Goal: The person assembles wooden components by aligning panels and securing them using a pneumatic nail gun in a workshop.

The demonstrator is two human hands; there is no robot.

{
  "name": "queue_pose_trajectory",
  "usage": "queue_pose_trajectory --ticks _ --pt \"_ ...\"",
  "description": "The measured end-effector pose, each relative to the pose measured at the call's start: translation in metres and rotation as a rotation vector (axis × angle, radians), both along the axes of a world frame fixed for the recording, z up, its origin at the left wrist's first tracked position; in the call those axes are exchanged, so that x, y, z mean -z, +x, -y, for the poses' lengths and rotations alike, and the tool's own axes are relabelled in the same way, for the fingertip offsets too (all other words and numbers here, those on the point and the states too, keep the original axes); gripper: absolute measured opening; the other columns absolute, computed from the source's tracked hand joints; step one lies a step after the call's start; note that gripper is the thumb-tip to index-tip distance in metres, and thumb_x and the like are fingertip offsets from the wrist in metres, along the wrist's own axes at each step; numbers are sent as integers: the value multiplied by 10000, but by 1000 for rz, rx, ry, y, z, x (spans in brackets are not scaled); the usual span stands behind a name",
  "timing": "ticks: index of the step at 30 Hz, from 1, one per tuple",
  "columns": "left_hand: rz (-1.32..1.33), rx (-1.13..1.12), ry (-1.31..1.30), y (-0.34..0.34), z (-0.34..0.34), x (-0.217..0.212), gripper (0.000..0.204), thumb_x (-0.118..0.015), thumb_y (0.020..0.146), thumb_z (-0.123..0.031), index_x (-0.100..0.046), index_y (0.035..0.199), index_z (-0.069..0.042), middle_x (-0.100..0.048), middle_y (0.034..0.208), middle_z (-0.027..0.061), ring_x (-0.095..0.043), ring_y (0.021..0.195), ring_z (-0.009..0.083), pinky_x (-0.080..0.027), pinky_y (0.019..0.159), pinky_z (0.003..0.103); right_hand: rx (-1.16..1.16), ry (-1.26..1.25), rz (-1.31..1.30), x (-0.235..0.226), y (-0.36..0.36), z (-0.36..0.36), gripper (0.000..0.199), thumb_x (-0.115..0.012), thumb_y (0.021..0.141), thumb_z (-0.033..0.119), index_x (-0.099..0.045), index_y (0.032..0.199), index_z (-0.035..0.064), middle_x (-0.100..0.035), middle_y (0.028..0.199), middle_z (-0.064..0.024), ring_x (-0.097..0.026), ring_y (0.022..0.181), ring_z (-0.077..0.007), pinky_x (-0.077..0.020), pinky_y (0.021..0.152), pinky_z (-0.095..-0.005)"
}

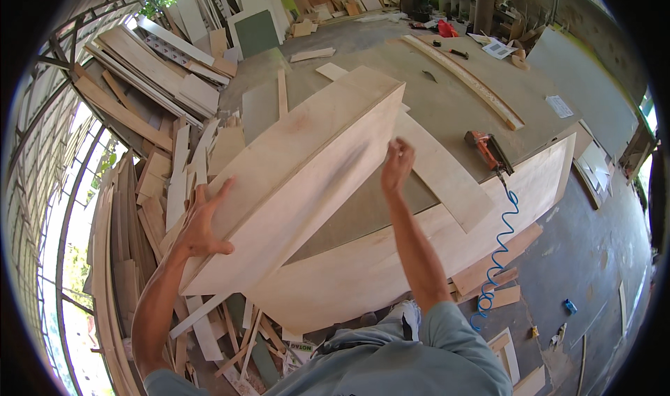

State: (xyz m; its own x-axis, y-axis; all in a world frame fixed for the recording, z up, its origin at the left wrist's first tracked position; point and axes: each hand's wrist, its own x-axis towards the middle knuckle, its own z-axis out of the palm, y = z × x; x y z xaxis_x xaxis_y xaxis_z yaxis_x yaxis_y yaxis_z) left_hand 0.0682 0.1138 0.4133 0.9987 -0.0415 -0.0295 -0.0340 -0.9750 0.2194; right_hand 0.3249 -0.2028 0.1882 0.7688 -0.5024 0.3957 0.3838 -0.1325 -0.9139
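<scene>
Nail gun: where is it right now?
In the head view the nail gun lies on the workbench, to the right of the right hand, beside a flat plywood strip, its blue coiled hose hanging over the bench edge.

Around me lies a grey concrete floor (593,256) strewn with pale plywood offcuts (153,207). On my left, a metal-framed window wall (49,186) lets in bright daylight. Ahead, a wide grey-topped bench (447,96) spreads out, with stacked boards (160,61) leaning beyond it.
</scene>
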Motion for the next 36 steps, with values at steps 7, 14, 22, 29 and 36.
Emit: queue_pose_trajectory --ticks 7,14,22,29,36 --pt "20 1 0 5 1 -4 1343 -781 307 -317 -278 1551 -257 -337 1366 283 -330 1279 479 -208 1133 533 -544 11 67 -93 143 72 562 -601 932 452 -567 1236 -19 -554 1221 -147 -491 1149 -231 -361 983 -312" --pt "77 -53 193 0 0 -14 1442 -847 282 -367 -205 1568 -254 -315 1365 270 -310 1291 459 -192 1122 545 -551 204 -14 -102 133 58 322 -650 884 308 -683 907 -11 -470 717 46 -389 688 -75 -319 604 -260" --pt "416 -75 194 7 23 -28 1285 -876 465 -613 -309 1484 -72 -446 1104 143 -451 1062 319 -289 971 455 -513 308 -45 -108 93 75 276 -645 881 291 -637 853 16 -437 680 59 -354 648 -71 -292 574 -261" --pt "992 -280 439 20 51 -30 478 -819 707 -344 -541 978 -66 -540 930 90 -514 949 298 -300 941 439 -506 306 183 -84 104 74 434 -450 955 429 -591 1048 28 -561 1042 -61 -490 1015 -163 -362 909 -290" --pt "1203 -391 693 7 68 -1 388 -624 607 -20 -581 985 -95 -523 1001 83 -469 1004 314 -296 914 455 -811 507 355 -96 84 83 648 -318 949 430 -519 1315 -66 -531 1362 -117 -510 1185 -195 -375 1021 -310"
